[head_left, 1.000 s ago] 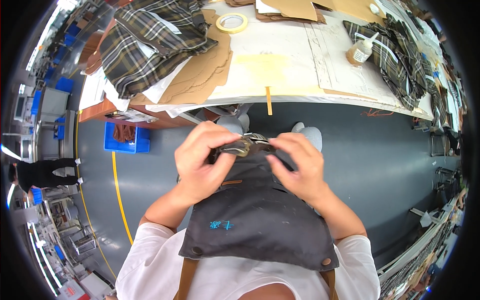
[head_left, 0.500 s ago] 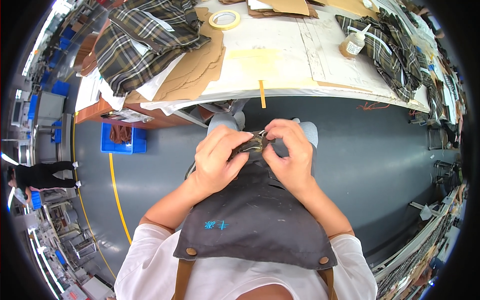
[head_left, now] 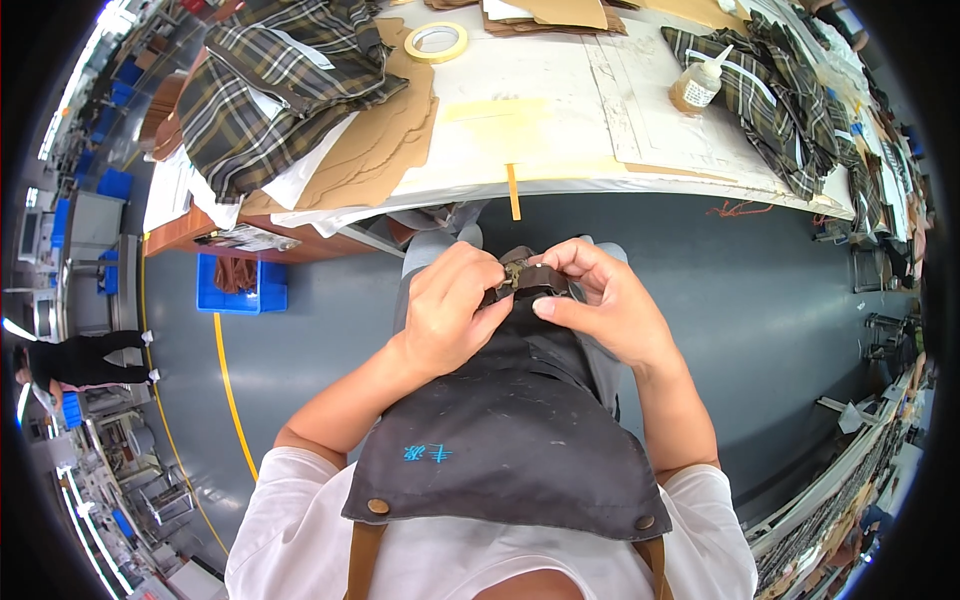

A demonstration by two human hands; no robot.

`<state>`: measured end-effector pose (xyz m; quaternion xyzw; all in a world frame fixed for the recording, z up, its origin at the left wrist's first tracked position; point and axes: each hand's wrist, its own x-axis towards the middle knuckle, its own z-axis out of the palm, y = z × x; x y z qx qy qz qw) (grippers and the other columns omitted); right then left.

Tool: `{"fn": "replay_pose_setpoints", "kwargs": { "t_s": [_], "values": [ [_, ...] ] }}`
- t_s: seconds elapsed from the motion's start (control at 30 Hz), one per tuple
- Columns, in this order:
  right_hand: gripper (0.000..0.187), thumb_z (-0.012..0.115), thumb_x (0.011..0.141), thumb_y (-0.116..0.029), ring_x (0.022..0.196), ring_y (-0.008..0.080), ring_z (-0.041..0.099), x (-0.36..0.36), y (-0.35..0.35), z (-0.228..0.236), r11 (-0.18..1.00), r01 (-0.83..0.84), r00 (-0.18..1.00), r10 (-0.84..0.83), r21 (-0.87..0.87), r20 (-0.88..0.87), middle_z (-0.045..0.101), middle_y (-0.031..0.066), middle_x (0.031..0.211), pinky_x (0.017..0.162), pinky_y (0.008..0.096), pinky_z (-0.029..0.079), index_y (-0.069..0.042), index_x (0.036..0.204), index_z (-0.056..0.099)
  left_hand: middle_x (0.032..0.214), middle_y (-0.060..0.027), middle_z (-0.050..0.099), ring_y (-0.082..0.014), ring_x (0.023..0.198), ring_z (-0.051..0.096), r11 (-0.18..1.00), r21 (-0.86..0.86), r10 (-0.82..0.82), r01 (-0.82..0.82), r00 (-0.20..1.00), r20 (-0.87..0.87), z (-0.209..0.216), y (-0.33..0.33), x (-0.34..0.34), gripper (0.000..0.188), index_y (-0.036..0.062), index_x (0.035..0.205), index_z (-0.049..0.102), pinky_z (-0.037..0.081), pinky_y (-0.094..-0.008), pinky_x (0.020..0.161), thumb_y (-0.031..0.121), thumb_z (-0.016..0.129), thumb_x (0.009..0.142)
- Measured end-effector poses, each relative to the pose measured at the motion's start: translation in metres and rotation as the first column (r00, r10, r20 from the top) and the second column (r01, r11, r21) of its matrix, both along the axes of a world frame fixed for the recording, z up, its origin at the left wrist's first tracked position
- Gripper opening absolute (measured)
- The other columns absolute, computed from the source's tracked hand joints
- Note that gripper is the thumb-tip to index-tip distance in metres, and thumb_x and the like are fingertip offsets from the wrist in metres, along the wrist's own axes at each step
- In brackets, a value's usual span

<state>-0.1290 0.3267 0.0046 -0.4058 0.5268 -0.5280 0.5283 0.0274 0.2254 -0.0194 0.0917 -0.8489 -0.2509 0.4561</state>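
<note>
Over my lap, both hands hold a dark brown strap (head_left: 540,280) with a small brass-coloured metal piece (head_left: 514,274) that looks like a buckle. My left hand (head_left: 450,305) is closed, thumb and fingers pinching the strap's left end beside the metal piece. My right hand (head_left: 605,300) has its fingers curled over the band's right part, with the thumb below it and set apart from the fingertips. Part of the strap is hidden behind my fingers. A dark grey apron (head_left: 510,440) covers my front below the hands.
Ahead is a white worktable (head_left: 560,130) with plaid cloth (head_left: 280,100) on brown paper, a tape roll (head_left: 436,42), a glue bottle (head_left: 697,83) and more plaid pieces (head_left: 775,105). A strip of tape (head_left: 514,190) hangs off its edge. A blue bin (head_left: 242,283) stands on the floor, left.
The strap has turned, so more of its brown band and the metal piece show. My right hand has shifted right and its thumb has moved away from the fingers. The view has shifted slightly.
</note>
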Motion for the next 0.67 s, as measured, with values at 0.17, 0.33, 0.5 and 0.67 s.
{"fn": "replay_pose_setpoints", "kwargs": {
  "t_s": [0.17,0.33,0.5,0.67],
  "values": [
    [0.01,0.061,0.082,-0.005,0.096,0.011,0.053,-0.017,0.002,-0.006,0.999,-0.04,0.934,0.025,0.034,0.357,0.057,0.0041,0.1,0.084,0.0253,0.041,-0.006,0.089,0.053,0.065,-0.01,0.052,-0.023,0.055,0.049,0.986,0.094,-0.141,0.136,0.989,0.043,0.003,-0.002,0.007,0.034,0.0019,0.079,0.048,0.04,-0.0285,0.049,-0.011,0.068,0.054],
    [0.021,0.06,0.081,-0.003,0.093,0.0115,0.054,-0.025,0.001,-0.021,0.997,-0.079,0.868,0.073,-0.01,0.492,0.055,0.005,0.094,0.078,0.0243,0.042,-0.006,0.1,0.051,0.101,-0.0075,0.051,-0.0139,0.079,0.051,0.602,0.697,-0.501,0.389,0.864,-0.049,0.006,-0.011,0.013,0.041,0.0068,0.093,0.049,0.044,-0.0253,0.057,-0.003,0.073,0.061],
    [0.067,0.063,0.075,0.0,0.084,0.0113,0.057,-0.008,0.002,-0.013,0.98,-0.2,0.735,0.144,0.009,0.662,0.058,0.0071,0.091,0.072,0.0219,0.044,-0.007,0.132,0.028,0.136,-0.0122,0.032,-0.0118,0.075,0.048,0.137,0.894,-0.714,0.426,0.668,-0.209,0.008,-0.04,-0.001,0.062,0.0069,0.135,0.03,0.041,-0.0201,0.056,0.012,0.059,0.08],
    [0.094,0.066,0.072,-0.002,0.086,0.0192,0.061,0.005,0.011,-0.023,0.983,-0.183,0.509,0.123,-0.032,0.852,0.061,0.0109,0.1,0.076,0.0244,0.048,-0.014,0.143,0.005,0.129,-0.0081,0.038,-0.0061,0.068,0.046,0.241,0.874,-0.793,0.421,0.605,-0.073,0.019,-0.037,-0.007,0.067,0.0111,0.138,0.023,0.04,-0.0173,0.052,0.005,0.057,0.081]
  ]
}}
